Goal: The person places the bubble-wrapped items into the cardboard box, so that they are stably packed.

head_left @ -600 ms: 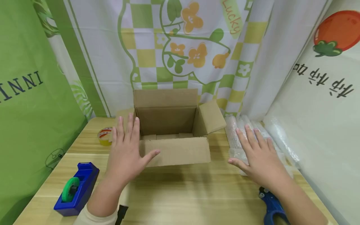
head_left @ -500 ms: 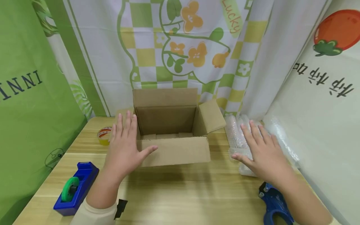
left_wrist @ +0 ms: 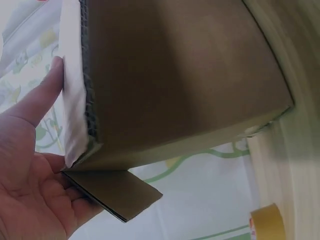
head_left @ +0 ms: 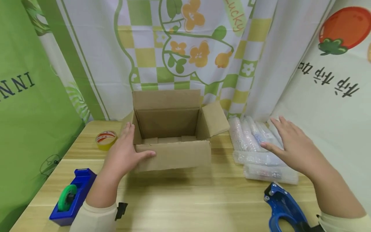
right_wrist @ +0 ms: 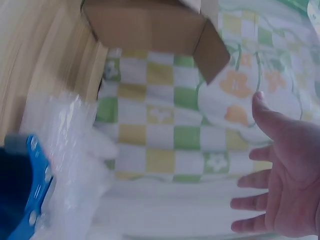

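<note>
An unsealed cardboard box [head_left: 174,156] stands at the back middle of the table, its flaps spread outward. My left hand [head_left: 123,158] is at its front left corner. The thumb lies along the front flap, and the fingers extend beside the left flap [left_wrist: 115,192], partly hidden behind it in the left wrist view. On the other side, my right hand [head_left: 298,149] hovers with fingers extended and nothing in it. Nearest to it are several bubble-wrapped packages [head_left: 265,158], bundled in clear wrap; their contents are unclear.
A yellow tape roll [head_left: 106,140] sits left of the box. Nearer is a blue tape dispenser [head_left: 73,199] with a green roll. At front right lies a blue handled tool [head_left: 285,206], partly cut off by the frame. Curtains [head_left: 191,58] hang behind the table.
My right hand has moved right, uncovering more of the packages and the blue tool. My left hand has drawn closer to the box corner. The head view has shifted slightly.
</note>
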Demonstrator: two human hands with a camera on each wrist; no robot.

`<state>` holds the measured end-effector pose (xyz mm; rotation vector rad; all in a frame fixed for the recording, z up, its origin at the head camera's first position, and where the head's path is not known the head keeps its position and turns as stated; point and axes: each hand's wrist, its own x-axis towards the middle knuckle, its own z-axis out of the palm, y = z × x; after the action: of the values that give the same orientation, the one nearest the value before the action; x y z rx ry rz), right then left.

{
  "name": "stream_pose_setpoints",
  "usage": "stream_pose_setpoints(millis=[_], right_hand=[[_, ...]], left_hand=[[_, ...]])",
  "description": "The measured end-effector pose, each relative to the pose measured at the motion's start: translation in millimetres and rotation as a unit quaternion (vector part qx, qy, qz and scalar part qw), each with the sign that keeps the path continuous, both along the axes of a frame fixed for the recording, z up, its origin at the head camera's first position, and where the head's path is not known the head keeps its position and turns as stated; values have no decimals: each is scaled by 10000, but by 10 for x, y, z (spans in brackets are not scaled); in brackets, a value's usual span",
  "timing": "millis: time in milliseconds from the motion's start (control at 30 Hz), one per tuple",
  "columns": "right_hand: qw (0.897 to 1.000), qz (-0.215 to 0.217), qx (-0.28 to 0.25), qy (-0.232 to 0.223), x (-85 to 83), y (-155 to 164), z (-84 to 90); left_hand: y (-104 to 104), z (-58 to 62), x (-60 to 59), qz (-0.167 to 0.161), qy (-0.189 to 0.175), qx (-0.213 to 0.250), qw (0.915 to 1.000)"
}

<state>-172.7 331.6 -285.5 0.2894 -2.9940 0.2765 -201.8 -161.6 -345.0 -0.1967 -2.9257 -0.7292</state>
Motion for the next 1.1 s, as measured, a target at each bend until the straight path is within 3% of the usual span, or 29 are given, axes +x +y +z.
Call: stream_pose_setpoints(millis=[200,400,600,800,1100], right_hand=[[9982,329,135,-486,-68,230,-186],[9905,591,219,-1220,-144,447,-551],[9841,735,166,-1607,-216,596,-835],[9799,676,187,-1868,-272,670,-962],[9806,757,481,-1744,-293,680,-1013]], left_hand=[[-15,-48,-9,103,73,201,9997],[-16,-48,-13,144,57,265,9995],[-21,-38,-19,147,58,294,9994],[-23,-25,-11,141,16,296,9995],[-19,-30,-16,143,34,282,9995]])
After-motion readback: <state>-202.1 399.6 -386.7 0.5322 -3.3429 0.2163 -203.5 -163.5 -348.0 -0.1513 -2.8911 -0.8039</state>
